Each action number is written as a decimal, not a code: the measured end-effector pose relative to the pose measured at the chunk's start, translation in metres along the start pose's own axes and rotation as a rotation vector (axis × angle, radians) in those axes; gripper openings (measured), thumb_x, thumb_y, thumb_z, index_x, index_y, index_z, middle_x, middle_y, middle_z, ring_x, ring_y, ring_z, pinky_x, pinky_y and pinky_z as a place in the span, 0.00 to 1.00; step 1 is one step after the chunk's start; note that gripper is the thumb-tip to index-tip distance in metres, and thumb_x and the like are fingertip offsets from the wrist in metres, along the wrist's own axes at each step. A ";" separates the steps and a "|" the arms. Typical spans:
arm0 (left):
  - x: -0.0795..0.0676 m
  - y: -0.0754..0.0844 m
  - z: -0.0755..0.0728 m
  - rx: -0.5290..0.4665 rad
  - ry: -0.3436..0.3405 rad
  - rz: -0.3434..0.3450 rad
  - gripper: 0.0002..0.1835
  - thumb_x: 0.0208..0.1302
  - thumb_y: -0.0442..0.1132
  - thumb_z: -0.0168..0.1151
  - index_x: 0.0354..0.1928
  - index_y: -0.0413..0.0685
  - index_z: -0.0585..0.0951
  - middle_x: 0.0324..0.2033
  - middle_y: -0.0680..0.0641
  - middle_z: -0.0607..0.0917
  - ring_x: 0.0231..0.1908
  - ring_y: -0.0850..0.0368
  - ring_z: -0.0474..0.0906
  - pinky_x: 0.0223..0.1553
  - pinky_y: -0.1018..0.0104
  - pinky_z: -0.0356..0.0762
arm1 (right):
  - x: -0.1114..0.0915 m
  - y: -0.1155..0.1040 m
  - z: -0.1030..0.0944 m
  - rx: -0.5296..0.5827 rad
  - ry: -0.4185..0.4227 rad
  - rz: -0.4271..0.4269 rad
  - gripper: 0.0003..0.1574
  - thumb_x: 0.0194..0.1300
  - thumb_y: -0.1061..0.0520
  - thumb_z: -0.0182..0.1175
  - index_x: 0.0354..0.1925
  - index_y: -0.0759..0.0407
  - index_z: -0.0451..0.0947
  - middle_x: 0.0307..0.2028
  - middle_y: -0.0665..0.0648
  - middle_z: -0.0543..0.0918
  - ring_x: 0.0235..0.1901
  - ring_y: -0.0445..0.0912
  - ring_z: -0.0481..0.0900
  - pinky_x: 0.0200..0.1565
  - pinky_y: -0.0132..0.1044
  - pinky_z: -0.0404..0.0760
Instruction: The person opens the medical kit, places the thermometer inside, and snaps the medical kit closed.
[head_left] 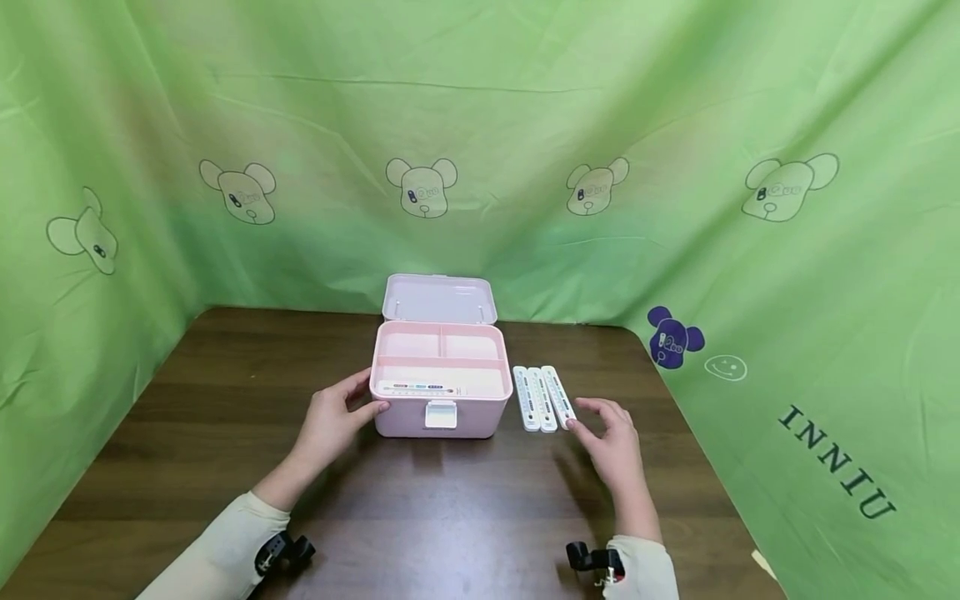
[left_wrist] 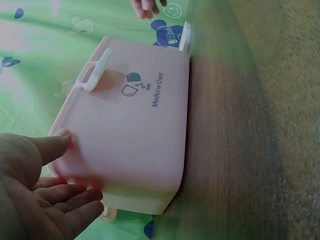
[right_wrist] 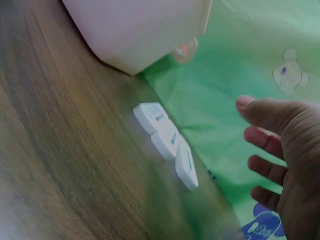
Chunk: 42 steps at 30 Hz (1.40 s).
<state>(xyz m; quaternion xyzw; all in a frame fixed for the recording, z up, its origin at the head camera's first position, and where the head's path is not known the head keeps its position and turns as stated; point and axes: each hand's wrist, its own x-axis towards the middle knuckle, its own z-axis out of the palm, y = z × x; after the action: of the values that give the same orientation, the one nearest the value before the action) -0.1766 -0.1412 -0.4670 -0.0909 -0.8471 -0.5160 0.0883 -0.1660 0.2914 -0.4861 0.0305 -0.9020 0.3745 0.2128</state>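
A pink medicine chest (head_left: pixel 442 421) stands on the table with its lid (head_left: pixel 439 300) tipped back. My left hand (head_left: pixel 333 421) holds its front left corner, thumb at the front edge and fingers round the side. In the chest's front compartment lies a slim white strip (head_left: pixel 420 388) with a printed scale, like a thermometer. Right of the chest, three similar white strips (head_left: pixel 542 398) lie side by side, the rightmost slanted. Close to that one's near end is my right hand (head_left: pixel 611 442), thumb and fingers apart and nothing between them, as the right wrist view (right_wrist: pixel 295 150) shows.
A white latch (head_left: pixel 441 414) sticks out from the chest's front. Two compartments (head_left: pixel 471 342) are at its back. The brown wooden table (head_left: pixel 300 350) meets a green printed cloth (head_left: pixel 510 100) behind and at both sides.
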 end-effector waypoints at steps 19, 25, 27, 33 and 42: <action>-0.001 -0.002 0.002 0.002 -0.003 0.002 0.35 0.59 0.42 0.77 0.67 0.39 0.77 0.59 0.38 0.84 0.59 0.44 0.83 0.57 0.50 0.83 | 0.018 0.043 0.011 0.009 -0.270 0.343 0.41 0.63 0.56 0.73 0.70 0.67 0.71 0.65 0.70 0.76 0.67 0.63 0.72 0.69 0.58 0.69; 0.000 -0.002 0.002 -0.001 0.008 0.015 0.35 0.59 0.42 0.77 0.67 0.39 0.78 0.58 0.39 0.85 0.58 0.45 0.83 0.57 0.51 0.83 | 0.018 0.047 0.016 -0.085 -0.249 0.292 0.41 0.58 0.54 0.77 0.65 0.69 0.76 0.59 0.71 0.80 0.60 0.63 0.76 0.64 0.58 0.73; 0.000 -0.002 0.002 -0.004 0.012 0.017 0.35 0.59 0.42 0.77 0.67 0.40 0.78 0.58 0.39 0.85 0.58 0.45 0.83 0.57 0.51 0.83 | 0.020 0.047 0.018 -0.124 -0.240 0.274 0.40 0.57 0.53 0.77 0.64 0.68 0.77 0.57 0.70 0.80 0.58 0.63 0.77 0.62 0.60 0.73; -0.003 -0.003 0.002 -0.007 0.007 -0.004 0.35 0.59 0.42 0.77 0.68 0.40 0.77 0.59 0.38 0.84 0.59 0.44 0.83 0.57 0.49 0.83 | 0.019 0.047 0.023 -0.198 -0.217 0.282 0.36 0.55 0.48 0.77 0.57 0.64 0.81 0.56 0.69 0.80 0.57 0.64 0.75 0.55 0.65 0.68; -0.002 -0.003 0.003 -0.014 0.003 0.002 0.35 0.60 0.43 0.77 0.68 0.40 0.77 0.59 0.38 0.84 0.59 0.44 0.82 0.57 0.47 0.83 | 0.018 0.042 0.026 -0.249 -0.189 0.303 0.33 0.56 0.46 0.76 0.54 0.63 0.83 0.58 0.70 0.78 0.58 0.69 0.72 0.55 0.67 0.67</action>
<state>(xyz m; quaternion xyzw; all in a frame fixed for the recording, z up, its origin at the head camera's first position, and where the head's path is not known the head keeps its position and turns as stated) -0.1756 -0.1399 -0.4710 -0.0916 -0.8432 -0.5222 0.0895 -0.2007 0.3060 -0.5229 -0.0971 -0.9515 0.2833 0.0706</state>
